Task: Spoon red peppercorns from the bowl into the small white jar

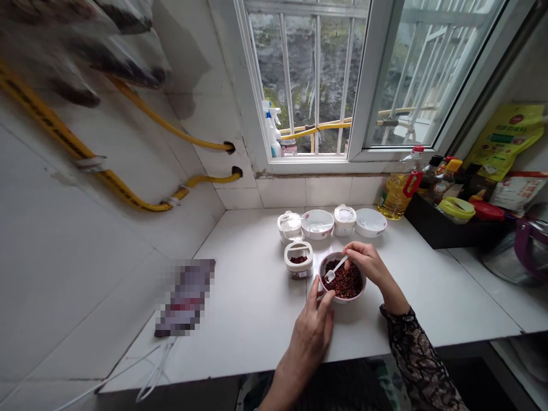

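Note:
A white bowl (342, 300) filled with dark reddish-brown spice grains (346, 282) stands on the white tiled counter (252, 308). My left hand (310, 325) grips the near left rim of the bowl with its fingers. My right hand (363, 262) comes in from the right and pinches a small white plastic spoon (336, 268), whose bowl rests in the grains. Just left of the bowl is a small clear lidded jar (298, 264) holding a little of a similar dark red spice. My hands hide part of the bowl's rim.
Behind stand a clear lidded jar (290, 227), white bowls (317, 224) and a white lidded container (345, 220). Right are a cooking-oil bottle (396, 191), a black tray of condiments (449, 220) and a pot (518, 251). A pixelated packet (185, 297) lies left.

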Motion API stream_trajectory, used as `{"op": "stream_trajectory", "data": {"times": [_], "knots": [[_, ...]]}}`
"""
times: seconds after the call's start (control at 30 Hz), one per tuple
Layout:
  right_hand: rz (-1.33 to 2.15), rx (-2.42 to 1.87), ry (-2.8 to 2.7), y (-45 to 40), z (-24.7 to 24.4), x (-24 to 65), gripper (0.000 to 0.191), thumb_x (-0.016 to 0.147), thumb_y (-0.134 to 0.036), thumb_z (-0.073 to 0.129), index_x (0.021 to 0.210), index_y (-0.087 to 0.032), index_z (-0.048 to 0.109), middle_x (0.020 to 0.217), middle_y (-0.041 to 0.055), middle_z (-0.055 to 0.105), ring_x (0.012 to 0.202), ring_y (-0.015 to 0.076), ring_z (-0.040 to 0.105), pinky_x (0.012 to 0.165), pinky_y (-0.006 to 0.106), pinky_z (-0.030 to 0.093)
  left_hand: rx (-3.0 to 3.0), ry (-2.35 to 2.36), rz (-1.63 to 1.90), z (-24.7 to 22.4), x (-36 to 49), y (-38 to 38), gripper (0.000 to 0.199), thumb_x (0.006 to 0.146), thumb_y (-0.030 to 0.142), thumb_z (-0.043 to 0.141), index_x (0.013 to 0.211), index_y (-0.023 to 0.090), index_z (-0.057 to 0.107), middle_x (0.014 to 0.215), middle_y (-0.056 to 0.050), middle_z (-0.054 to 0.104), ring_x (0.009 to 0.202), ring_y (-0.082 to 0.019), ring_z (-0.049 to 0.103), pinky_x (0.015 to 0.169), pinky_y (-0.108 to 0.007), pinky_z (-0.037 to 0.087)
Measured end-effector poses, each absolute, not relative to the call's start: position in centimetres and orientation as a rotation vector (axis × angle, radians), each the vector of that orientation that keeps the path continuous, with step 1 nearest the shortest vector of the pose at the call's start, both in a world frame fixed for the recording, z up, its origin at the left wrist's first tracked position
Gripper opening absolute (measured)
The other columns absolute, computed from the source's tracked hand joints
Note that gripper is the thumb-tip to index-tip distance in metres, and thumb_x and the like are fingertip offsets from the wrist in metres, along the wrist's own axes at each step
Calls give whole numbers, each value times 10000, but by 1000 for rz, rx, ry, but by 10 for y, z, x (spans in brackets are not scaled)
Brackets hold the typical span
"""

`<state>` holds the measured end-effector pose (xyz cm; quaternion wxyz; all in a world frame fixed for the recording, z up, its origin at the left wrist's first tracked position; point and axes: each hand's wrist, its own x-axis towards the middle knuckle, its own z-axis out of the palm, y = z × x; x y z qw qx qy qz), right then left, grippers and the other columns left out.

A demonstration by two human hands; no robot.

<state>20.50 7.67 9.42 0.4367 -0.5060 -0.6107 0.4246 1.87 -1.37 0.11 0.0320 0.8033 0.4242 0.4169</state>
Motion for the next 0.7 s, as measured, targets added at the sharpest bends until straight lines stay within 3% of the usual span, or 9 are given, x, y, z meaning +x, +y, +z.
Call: {"op": "stream_trajectory", "data": {"times": [0.23, 0.4, 0.57, 0.7], "knots": [[993, -1281, -1572, 76, 96, 206, 177, 811, -325, 531, 747, -196, 634, 500, -15, 647, 498, 163, 563, 573, 279, 422, 2455, 1306, 1276, -1, 20, -15, 436, 908, 35, 439, 1321, 173, 459, 1518, -256, 338, 1235, -295, 602, 894, -368, 586], [890, -1184, -1873, 71, 101, 201, 215, 852, -258, 514, 657, -214, 594, 493, -29, 619, 559, 163, 570, 719, 306, 460, 2449, 1315, 1269, 0, 20, -15, 454, 909, 43, 443, 1343, 176, 450, 1533, -251, 325, 1283, -316, 565, 871, -358, 592], [1120, -1225, -1658, 74, 98, 206, 155, 825, -312, 544, 751, -200, 622, 507, -30, 630, 521, 155, 555, 594, 273, 425, 2481, 1299, 1294, 0, 19, -14, 439, 915, 43, 429, 1335, 172, 443, 1522, -259, 337, 1247, -293, 596, 870, -351, 593], [1215, -1207, -1533, 77, 97, 212, 151, 781, -330, 588, 746, -189, 632, 507, -21, 639, 519, 148, 556, 588, 266, 417, 2483, 1289, 1298, 2, 19, -14, 436, 917, 38, 425, 1328, 183, 445, 1524, -249, 338, 1203, -261, 625, 868, -336, 594]]}}
